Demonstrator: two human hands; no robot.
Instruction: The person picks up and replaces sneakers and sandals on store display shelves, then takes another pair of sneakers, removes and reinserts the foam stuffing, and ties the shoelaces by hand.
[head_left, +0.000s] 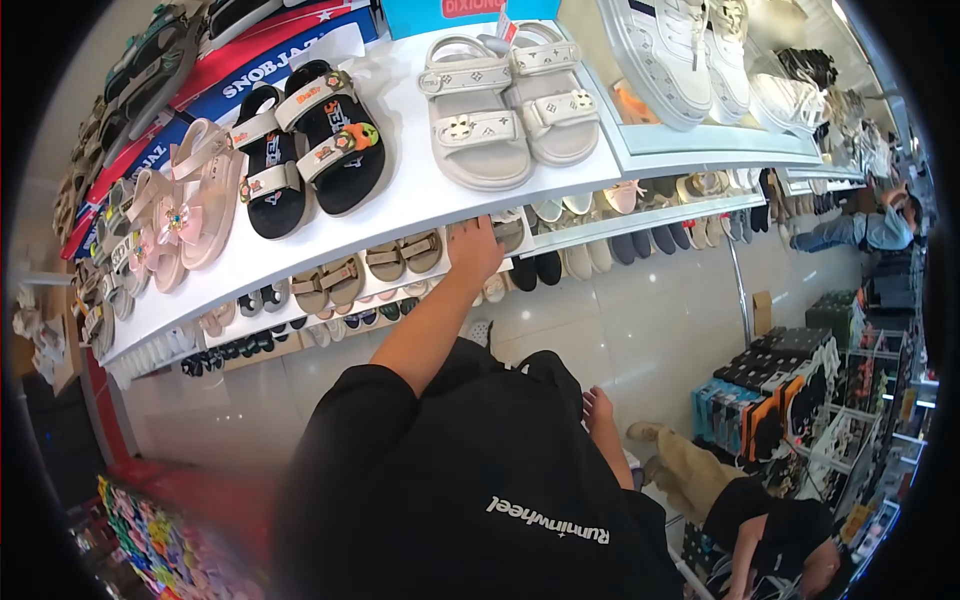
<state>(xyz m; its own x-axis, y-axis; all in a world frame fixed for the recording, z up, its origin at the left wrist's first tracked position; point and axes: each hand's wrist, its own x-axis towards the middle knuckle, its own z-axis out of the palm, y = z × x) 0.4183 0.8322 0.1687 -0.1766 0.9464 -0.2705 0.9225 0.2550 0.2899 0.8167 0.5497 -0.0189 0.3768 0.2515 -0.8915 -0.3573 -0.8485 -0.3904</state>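
Note:
My left hand (474,246) reaches in just below the front edge of the white upper shelf (400,222). Its fingers look stretched out, and the tips are partly hidden by that edge. Right beside it is a pale sandal (510,230) on the lower shelf; whether I touch it I cannot tell. Brown strapped sandals (403,256) stand to the left of the hand. Above, a pair of light grey sandals with patterned straps (482,135) rests on the upper shelf. My right hand (598,408) hangs at my side, fingers loosely apart, holding nothing.
Black sandals with decorated straps (345,150) and pink sandals (190,220) line the upper shelf. White sneakers (670,60) stand at upper right. Stacked shoe boxes (760,385) are across the tiled floor (640,320). A person in black (770,525) is at lower right, another (870,230) farther off.

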